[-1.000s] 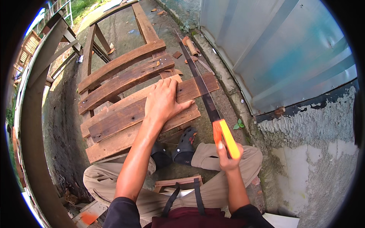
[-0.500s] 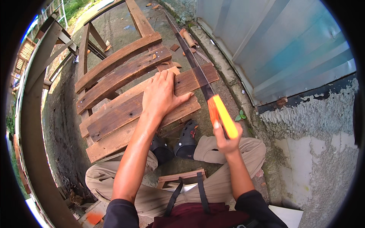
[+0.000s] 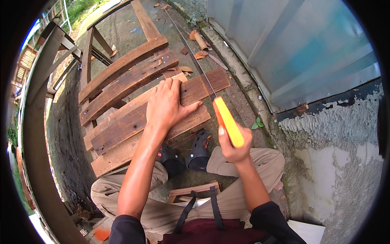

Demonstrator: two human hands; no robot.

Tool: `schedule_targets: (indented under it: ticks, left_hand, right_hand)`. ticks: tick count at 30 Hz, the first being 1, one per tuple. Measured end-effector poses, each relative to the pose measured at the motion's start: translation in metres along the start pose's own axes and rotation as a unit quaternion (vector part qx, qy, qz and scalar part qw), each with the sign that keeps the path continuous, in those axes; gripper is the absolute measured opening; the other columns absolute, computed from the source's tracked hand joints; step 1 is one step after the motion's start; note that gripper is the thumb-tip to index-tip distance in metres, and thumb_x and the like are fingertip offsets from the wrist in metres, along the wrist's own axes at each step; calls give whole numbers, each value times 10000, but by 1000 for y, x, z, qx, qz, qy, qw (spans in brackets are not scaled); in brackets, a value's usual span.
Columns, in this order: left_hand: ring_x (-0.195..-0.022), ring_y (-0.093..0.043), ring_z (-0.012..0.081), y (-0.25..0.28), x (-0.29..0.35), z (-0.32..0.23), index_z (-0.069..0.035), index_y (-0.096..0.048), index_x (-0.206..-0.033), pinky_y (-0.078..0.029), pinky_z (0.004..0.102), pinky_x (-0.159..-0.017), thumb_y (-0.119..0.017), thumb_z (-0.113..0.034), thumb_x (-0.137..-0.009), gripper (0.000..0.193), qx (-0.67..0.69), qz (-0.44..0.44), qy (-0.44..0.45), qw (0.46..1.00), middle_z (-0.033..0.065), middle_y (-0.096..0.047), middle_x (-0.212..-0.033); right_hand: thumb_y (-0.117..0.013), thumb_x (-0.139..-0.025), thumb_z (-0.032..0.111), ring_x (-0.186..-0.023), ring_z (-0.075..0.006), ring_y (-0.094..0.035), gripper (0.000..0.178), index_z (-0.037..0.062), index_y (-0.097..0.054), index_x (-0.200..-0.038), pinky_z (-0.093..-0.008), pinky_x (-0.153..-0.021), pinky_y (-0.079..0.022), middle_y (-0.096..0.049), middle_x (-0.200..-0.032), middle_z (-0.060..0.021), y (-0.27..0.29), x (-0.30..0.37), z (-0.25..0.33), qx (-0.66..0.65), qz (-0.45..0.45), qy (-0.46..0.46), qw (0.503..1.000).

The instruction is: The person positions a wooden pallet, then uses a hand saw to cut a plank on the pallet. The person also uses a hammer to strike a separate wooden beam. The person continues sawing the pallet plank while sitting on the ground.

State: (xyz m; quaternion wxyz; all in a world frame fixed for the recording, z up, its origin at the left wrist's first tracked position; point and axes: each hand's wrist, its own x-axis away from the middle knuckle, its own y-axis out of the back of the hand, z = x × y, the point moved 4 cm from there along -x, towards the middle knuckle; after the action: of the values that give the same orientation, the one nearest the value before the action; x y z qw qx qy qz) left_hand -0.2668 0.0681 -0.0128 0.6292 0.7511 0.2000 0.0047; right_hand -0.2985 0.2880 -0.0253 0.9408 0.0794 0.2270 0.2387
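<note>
One tall grey-brown wooden post (image 3: 34, 134) bows down the far left, bent by the wide lens, and just inside it comes the slatted wooden frame (image 3: 124, 69), stretched along the grey ground with its brown slats side by side. Across its nearer end, there it is, the dark plank (image 3: 118, 129): nail-holed, slanting up to the right, its right end jutting out beyond the frame. On top sits the left hand (image 3: 164, 105), palm down and spread flat, fingers pointing away over the plank's far edge, thumb stretched wide to the right along the near side. Below, between the khaki trouser legs (image 3: 109, 189), two dark clogs (image 3: 199, 148) stand close together (dotted with small red and white bits, no less). Now to the handsaw (image 3: 228, 122)! Its long thin blade crosses the plank near that right end, seen almost edge-on, tip pointing up and away; how deep the teeth sit, the view does not tell. Its yellow-and-orange handle slopes back toward the body, and the right hand (image 3: 236, 148) has it wrapped tight, thumb laid along the orange side. Farther right, a small green seedling (image 3: 257, 123) sprouts from the ground, then a ribbed blue-grey metal sheet (image 3: 292, 53) rises above a peeling plaster wall (image 3: 341, 130).
</note>
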Motion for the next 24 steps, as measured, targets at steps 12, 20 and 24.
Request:
schedule_targets:
  ticks: [12, 20, 24]
  left_hand:
    - [-1072, -625, 315, 0, 4, -6, 14, -624, -1089, -482, 413, -936, -795, -577, -785, 686, -34, 6, -9, 999, 155, -633, -1091]
    - [-1062, -597, 316, -2, 3, 3, 7, -628, -1095, -483, 434, -949, -840, -524, -735, 675, -9, -7, 0, 1000, 142, -602, -1029]
    - [-1066, -597, 325, -2, 6, 1, 15, -635, -1110, -479, 436, -963, -845, -521, -731, 689, -12, 8, 10, 1000, 147, -610, -1047]
  right_hand:
    - [-666, -919, 51, -498, -228, -605, 88, 11, -666, -840, -337, -491, -468, -603, -643, -83, 10, 8, -6, 23, 21, -36, 999]
    - [-667, -875, 61, -526, -243, -635, 230, -73, -728, -1052, -327, -491, -466, -677, -733, -117, 68, 134, -14, 75, 33, -63, 995]
    - [-653, -887, 59, -499, -232, -613, 200, -73, -718, -1023, -330, -476, -449, -653, -706, -112, 64, 127, 2, 131, 49, 31, 990]
